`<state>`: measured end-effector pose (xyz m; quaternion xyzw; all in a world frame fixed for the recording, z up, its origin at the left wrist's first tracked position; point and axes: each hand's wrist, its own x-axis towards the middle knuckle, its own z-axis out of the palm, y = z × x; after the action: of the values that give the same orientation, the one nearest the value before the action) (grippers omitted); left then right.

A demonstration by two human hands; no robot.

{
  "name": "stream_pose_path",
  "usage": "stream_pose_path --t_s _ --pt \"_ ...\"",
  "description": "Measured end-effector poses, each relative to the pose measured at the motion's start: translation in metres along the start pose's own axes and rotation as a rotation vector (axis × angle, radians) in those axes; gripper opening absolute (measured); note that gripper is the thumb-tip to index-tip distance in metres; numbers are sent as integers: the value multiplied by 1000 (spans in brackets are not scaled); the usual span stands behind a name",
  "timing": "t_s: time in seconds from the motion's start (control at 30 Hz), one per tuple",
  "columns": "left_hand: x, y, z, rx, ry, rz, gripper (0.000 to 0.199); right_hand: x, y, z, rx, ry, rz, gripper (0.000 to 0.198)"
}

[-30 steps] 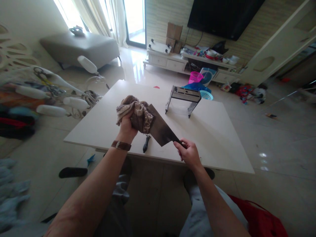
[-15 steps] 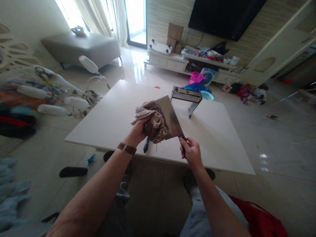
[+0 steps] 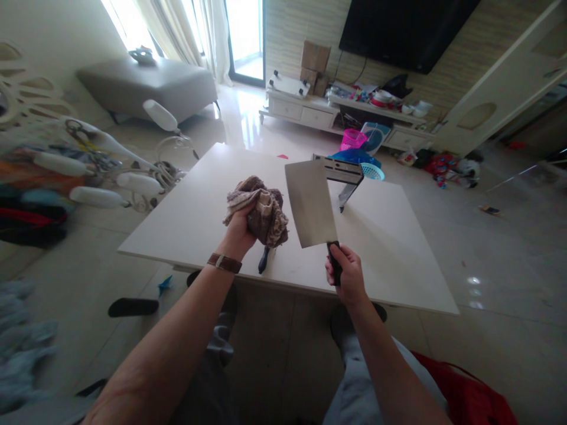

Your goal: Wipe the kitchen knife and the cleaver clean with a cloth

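A bunched brown and beige cloth is gripped in my left hand, above the table. My right hand is wrapped round the black handle of a cleaver, whose broad blade points up and away from me. A gap separates the cloth from the blade. Below the cloth a black handle lies near the table's front edge; what it belongs to is hidden behind the cloth. Behind the cleaver stands a metal-framed knife block, partly covered by the blade.
The white table spans the space before me. Beyond it are a teal basket, a pink basket and a low TV cabinet. A lamp with white shades stands to the left. Red fabric lies at the lower right.
The cloth has come off the blade, my left hand moving slightly left with it. My right hand has turned the cleaver more upright, so its whole blade face shows.
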<state>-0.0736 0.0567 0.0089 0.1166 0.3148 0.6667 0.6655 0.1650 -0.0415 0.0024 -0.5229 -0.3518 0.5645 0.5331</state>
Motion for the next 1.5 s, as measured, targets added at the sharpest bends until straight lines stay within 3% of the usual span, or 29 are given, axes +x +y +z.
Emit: stream_pose_path --t_s 0.2,0.37,0.63,0.97,1.17,1.33,1.5 --pt "-10 -7 4 75 -32 -112 16 3 -2 4 37 109 -22 52" --pt "-22 -29 6 195 -122 -262 18 4 2 9 8 130 -18 54" --pt "-30 -60 1 241 -179 -266 24 4 9 6 -138 155 -138 50" --pt "-31 -47 9 164 -174 -254 22 5 8 1 -189 205 -196 47" --pt "-30 -42 14 70 -104 -255 18 4 9 2 -201 138 -133 48" --pt "-30 -45 15 95 -141 -263 16 0 7 8 -218 111 -136 49" --pt "-33 -50 10 165 -220 -356 9 -3 6 12 -260 86 -133 50"
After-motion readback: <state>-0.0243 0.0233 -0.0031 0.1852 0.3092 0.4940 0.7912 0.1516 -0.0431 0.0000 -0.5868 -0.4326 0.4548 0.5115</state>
